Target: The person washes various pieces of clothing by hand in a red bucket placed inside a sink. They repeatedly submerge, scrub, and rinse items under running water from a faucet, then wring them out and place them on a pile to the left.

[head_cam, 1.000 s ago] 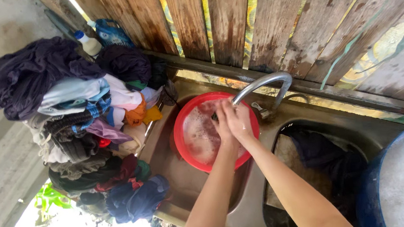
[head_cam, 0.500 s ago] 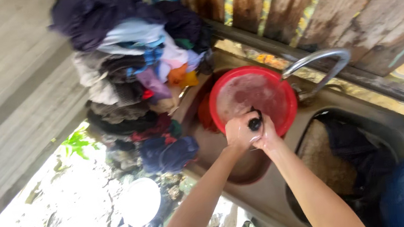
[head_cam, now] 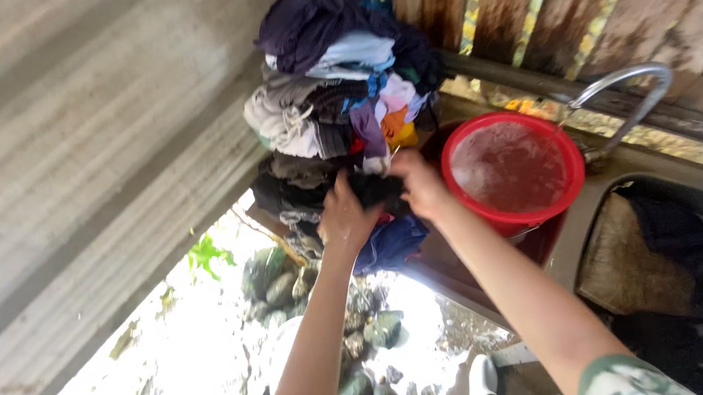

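**Two hands on a dark cloth beside a pile of laundry**

Two bare arms reach up from the bottom of the frame toward its centre. The left hand (head_cam: 345, 216) and the right hand (head_cam: 420, 183) meet on a small dark cloth (head_cam: 375, 188), which sits at mid-frame, touching the lower front of a tall pile of clothes (head_cam: 339, 77). Each grip is curled and pinching the cloth, the left from the cloth's left end, the right from its right end; the cloth is bunched between them.

The pile fills the upper centre of the frame and mixes dark purple, pale blue, white, grey, orange and black garments. A blue garment (head_cam: 391, 244) hangs out just below the hands.

Right of the hands stands a round red basin (head_cam: 461, 147) holding cloudy, reddish water. A curved metal tap (head_cam: 627, 90) arches over it from the upper right. The basin sits in a metal sink (head_cam: 581, 226); the sink's second bowl, at lower right, holds dark wet fabric (head_cam: 677, 233).

Wooden planks (head_cam: 574, 0) run across the top right, a corrugated wall (head_cam: 61, 167) fills the left, and stones (head_cam: 366, 335) lie at lower centre.
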